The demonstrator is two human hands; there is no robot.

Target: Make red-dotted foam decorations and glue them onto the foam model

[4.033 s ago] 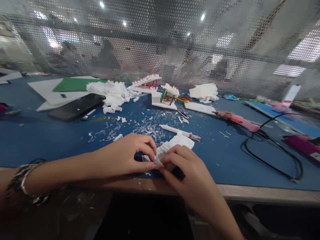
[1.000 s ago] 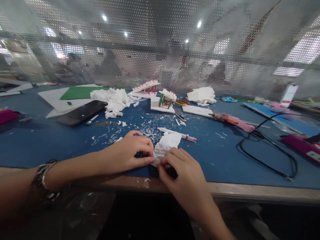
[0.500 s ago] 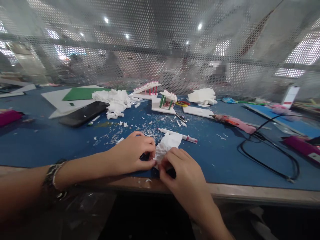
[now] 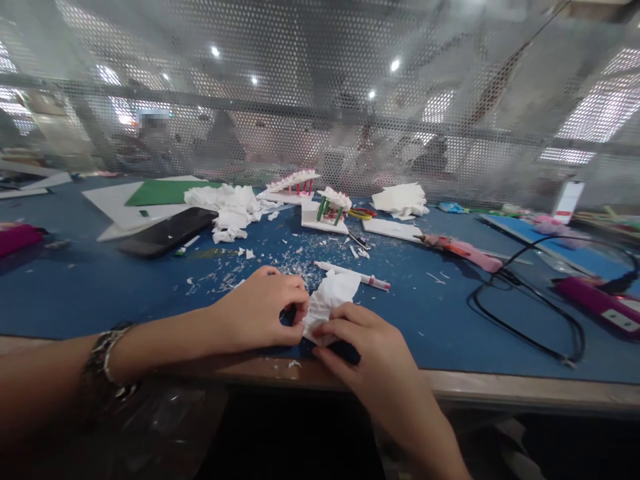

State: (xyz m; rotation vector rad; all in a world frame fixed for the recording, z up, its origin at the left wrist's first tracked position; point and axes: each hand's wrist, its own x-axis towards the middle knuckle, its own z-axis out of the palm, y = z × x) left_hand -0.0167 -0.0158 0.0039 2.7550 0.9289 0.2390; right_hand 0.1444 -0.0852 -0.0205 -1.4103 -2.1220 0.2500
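A crumpled piece of white tissue paper (image 4: 334,291) lies near the table's front edge, between my two hands. My left hand (image 4: 267,307) is closed in a pinch on the tissue's left edge. On its lower right, my right hand (image 4: 367,340) touches the tissue with its fingers, thumb and fingertips slightly apart. A white marker (image 4: 353,274) with red markings lies just behind the tissue, partly covered by it. Small white scraps (image 4: 250,254) are scattered beyond my hands.
Farther back stand small white models with green posts (image 4: 327,212) and red posts (image 4: 295,187). A black phone (image 4: 169,231) and crumpled tissue (image 4: 225,207) lie left. A pink glue gun (image 4: 460,251) and black cable (image 4: 525,340) lie right. A perforated screen (image 4: 300,87) borders the back.
My right thumb and fingers have parted a little at the tissue's lower edge. My left hand stays nearly in place. The camera view has shifted slightly.
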